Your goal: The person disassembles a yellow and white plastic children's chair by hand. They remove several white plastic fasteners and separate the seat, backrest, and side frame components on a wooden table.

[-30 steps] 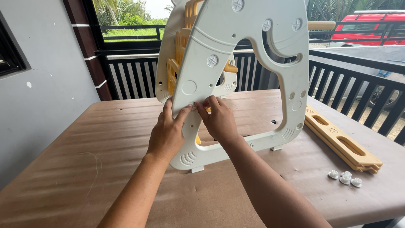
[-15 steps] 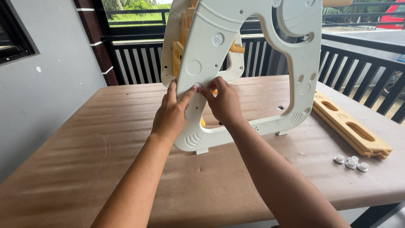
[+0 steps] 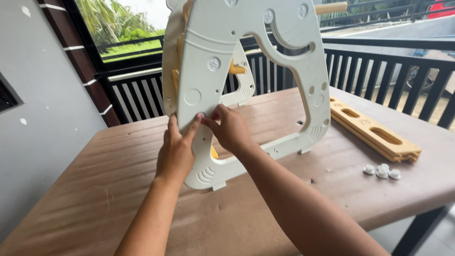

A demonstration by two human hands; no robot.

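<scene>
White plastic under both hands right now: the left hand lies flat and open against the big white moulded plastic side panel, fingers spread and steadying it, while the right hand pinches in close, fingertips curled on a small round white cap set into a hole on the panel face. That panel stands upright on the brown table, with yellow wooden rungs showing behind it. Best handling here, I'd judge, is to keep the flat palm braced so the panel doesn't rock, and press the cap square, not tilted. Off to the right, well apart, lies a long yellow wooden board with oval slots, and near it a little cluster of loose white round caps. No containers in sight; the caps sit bare on the tabletop.
</scene>
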